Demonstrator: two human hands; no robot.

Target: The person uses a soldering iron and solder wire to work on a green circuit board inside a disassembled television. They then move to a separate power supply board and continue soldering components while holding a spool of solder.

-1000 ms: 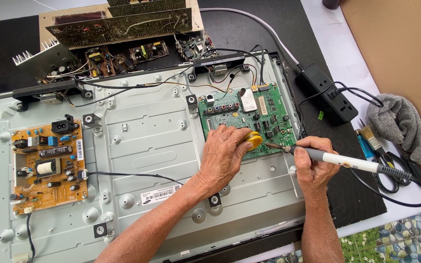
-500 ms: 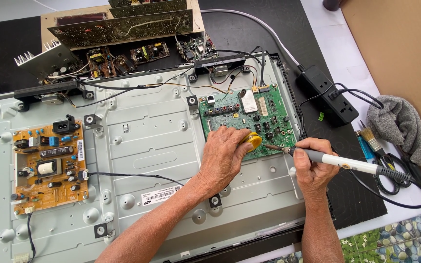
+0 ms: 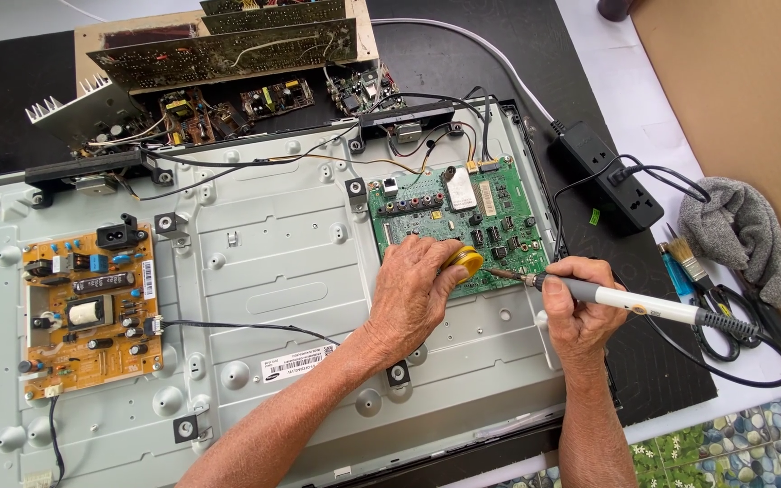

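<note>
My right hand [image 3: 580, 312] grips a soldering iron [image 3: 630, 303] like a pen, its tip resting on the lower right edge of the green board [image 3: 449, 221] at centre frame. My left hand [image 3: 413, 294] closes around a small yellow tin [image 3: 465, 262], holding it on the board just beside the tip. The board is mounted on a grey metal panel [image 3: 264, 271]. An orange board [image 3: 88, 307] sits at the left. A black power strip [image 3: 603, 176], brush [image 3: 680, 253] and grey cloth [image 3: 738, 230] lie at the right.
</note>
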